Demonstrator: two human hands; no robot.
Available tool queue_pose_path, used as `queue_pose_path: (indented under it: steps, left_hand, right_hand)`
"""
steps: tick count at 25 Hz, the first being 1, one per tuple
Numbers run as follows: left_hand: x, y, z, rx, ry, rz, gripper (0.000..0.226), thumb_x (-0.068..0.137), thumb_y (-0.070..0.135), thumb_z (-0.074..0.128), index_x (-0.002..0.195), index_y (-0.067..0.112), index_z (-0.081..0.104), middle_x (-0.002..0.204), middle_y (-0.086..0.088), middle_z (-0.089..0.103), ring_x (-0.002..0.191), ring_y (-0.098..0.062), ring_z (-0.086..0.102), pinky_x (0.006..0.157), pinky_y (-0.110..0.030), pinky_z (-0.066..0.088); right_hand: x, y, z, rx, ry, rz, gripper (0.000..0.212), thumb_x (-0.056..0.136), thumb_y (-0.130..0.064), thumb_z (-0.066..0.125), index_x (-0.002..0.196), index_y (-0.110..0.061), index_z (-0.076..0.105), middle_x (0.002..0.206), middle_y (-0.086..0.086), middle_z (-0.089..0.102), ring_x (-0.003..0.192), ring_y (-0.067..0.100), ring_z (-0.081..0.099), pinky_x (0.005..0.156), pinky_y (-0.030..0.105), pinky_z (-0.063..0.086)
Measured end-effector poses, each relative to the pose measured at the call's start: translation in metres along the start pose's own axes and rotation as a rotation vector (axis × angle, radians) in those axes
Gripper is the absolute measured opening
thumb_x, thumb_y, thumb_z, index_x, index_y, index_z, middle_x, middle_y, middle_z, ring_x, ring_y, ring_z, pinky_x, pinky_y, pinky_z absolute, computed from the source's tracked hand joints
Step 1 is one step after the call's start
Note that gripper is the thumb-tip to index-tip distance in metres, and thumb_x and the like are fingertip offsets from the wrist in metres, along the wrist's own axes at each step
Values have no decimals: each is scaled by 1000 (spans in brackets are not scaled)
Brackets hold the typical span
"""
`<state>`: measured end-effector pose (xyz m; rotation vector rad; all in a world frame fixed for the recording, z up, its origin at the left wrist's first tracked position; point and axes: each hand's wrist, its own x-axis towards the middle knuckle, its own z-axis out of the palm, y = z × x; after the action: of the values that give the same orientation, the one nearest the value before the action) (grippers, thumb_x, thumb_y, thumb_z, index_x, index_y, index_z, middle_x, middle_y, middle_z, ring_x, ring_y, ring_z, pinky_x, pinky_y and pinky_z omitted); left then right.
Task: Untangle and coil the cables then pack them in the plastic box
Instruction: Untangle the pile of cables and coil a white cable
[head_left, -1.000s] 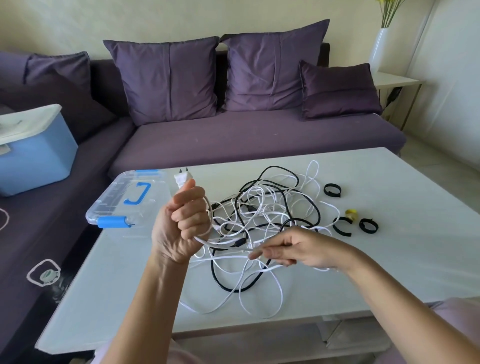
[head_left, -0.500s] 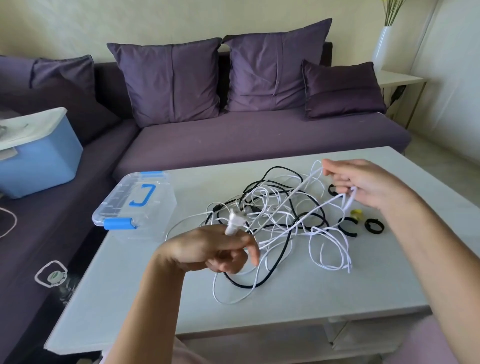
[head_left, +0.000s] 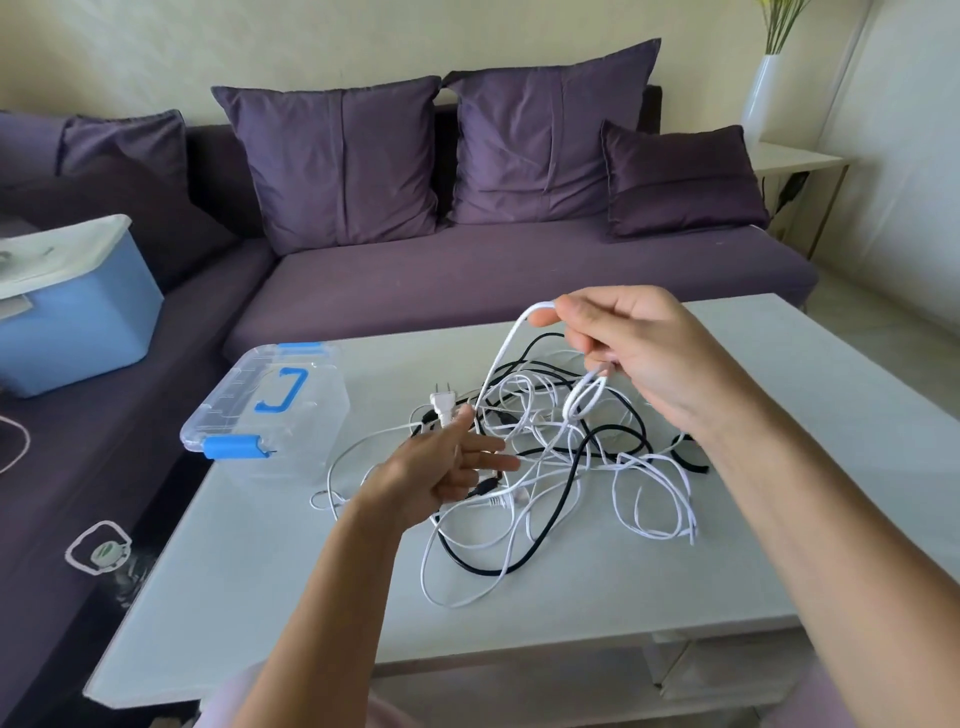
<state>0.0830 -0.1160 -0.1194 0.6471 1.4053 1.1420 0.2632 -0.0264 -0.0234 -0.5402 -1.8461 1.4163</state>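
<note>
Plastic box (head_left: 270, 415) sits shut, blue clips latched and nothing packed in it. It is the landmark here. Cable tangle (head_left: 550, 499) lies just right of the box, loose white loops crossed by a black cable (head_left: 571, 470), all uncoiled.

Left hand (head_left: 441, 473) is right of the box and nearer the camera. Its thumb and forefinger pinch the white cable (head_left: 506, 345) just under the plug (head_left: 443, 406), prongs up, the other fingers spread loosely. Likely reason: anchoring the free end so the rest can be pulled clear.

Right hand (head_left: 639, 353) is further right of the box and raised above the pile, fingers curled round the same white cable. One bend arches over its fingertips and a small loop hangs below. Judged purpose: lifting the slack out to find the crossings and start a coil.

Black strap (head_left: 688, 462) lies far right of the box, partly behind the right forearm.

Surface is a pale glossy table (head_left: 311, 597), with the box at its left far corner. Beyond the box is a purple sofa (head_left: 467, 280) with cushions (head_left: 337, 161), and left of the box a blue bin (head_left: 72, 322) sits on the seat. Far right of the box and beyond it, a white vase (head_left: 761, 98) stands on a side table (head_left: 795, 158).
</note>
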Motion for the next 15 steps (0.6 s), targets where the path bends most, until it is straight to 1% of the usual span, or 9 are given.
queue_pose_path:
  steps: [1,3,6,8,10,11,12,14,15]
  left_hand:
    - [0,-1,4,-43,-10,-3,51,100,45,30,121,4,53,89,-12,73,43,-7,22,35,-13,21]
    - [4,-3,12,-126,-27,-5,37,99,46,29,122,21,44,90,-11,73,42,-7,24,36,-14,21]
    - [12,-5,16,-248,-48,48,37,99,49,27,121,26,46,84,-6,73,44,-6,29,34,-14,23]
    - [13,-3,13,-332,-35,143,36,100,47,27,107,23,52,70,2,68,48,-5,41,34,-16,28]
    - [10,0,7,-481,18,212,32,100,46,29,103,23,50,67,2,66,53,-8,53,45,-19,41]
    - [9,3,4,-565,60,230,29,98,47,34,107,25,50,69,0,66,51,-9,51,47,-20,41]
    - [7,7,-1,-627,110,263,26,96,46,40,111,28,51,68,0,65,45,-6,43,43,-17,36]
    - [3,14,-12,-693,178,378,22,97,37,46,116,33,56,63,3,57,39,-4,29,36,-12,24]
    - [2,17,-18,-721,168,432,22,96,30,47,116,32,58,58,6,51,39,-3,26,35,-12,23]
  right_hand:
    - [-1,0,5,-36,-6,-32,25,97,-17,50,96,-2,71,59,-9,47,50,7,30,50,16,30]
    - [-3,0,13,-95,-30,-99,22,96,-21,52,98,-12,73,60,-6,45,52,7,33,51,15,33]
    - [-13,-2,22,-199,-157,-165,23,91,-30,55,105,-23,71,58,-5,42,56,7,35,53,17,33]
    - [-22,-2,29,-281,-291,-176,26,89,-28,59,110,-19,71,61,-12,54,57,-2,44,55,17,35]
    - [-34,6,40,-409,-436,-192,27,90,-21,62,115,-14,69,79,-18,70,73,-10,60,68,11,46]
    - [-40,13,46,-502,-501,-204,27,91,-21,62,116,-16,68,80,-18,71,76,-12,60,71,9,45]
    - [-47,21,52,-595,-557,-208,27,91,-23,62,117,-18,68,73,-16,68,70,-13,58,68,8,41]
    - [-56,37,56,-728,-611,-181,27,93,-26,59,118,-20,66,65,-7,64,58,-10,50,63,8,33]
    - [-59,44,53,-773,-611,-149,27,94,-27,58,118,-20,66,68,0,64,56,-7,50,62,10,33]
